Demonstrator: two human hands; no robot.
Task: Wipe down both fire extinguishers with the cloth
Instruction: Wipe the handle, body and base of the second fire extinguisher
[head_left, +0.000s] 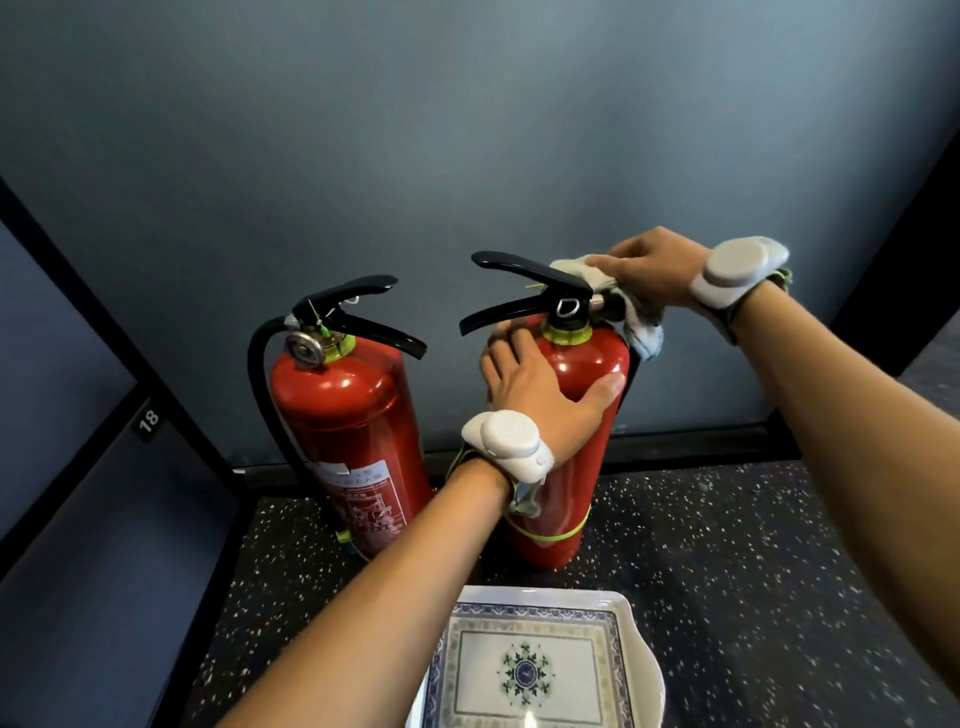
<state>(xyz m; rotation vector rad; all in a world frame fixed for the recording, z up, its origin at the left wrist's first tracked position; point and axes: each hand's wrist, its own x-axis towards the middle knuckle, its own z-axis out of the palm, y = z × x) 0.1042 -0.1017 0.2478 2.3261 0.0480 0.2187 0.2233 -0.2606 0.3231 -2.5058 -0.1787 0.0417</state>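
Note:
Two red fire extinguishers stand on the speckled floor against a blue-grey wall. The left extinguisher (347, 441) has a black hose, a gauge and a printed label. My left hand (540, 387) grips the shoulder of the right extinguisher (582, 364), fingers wrapped around the cylinder. My right hand (654, 267) presses a whitish, pale-blue cloth (641, 322) onto the rear of its black valve head, behind the levers (519, 291). Part of the cloth hangs down behind the cylinder. Both wrists carry white devices.
A white rectangular tray (636, 639) with a blue patterned border lies on the floor just in front of the extinguishers. A dark panel with the number 18 (148, 420) runs along the left. A black baseboard (701, 441) lines the wall.

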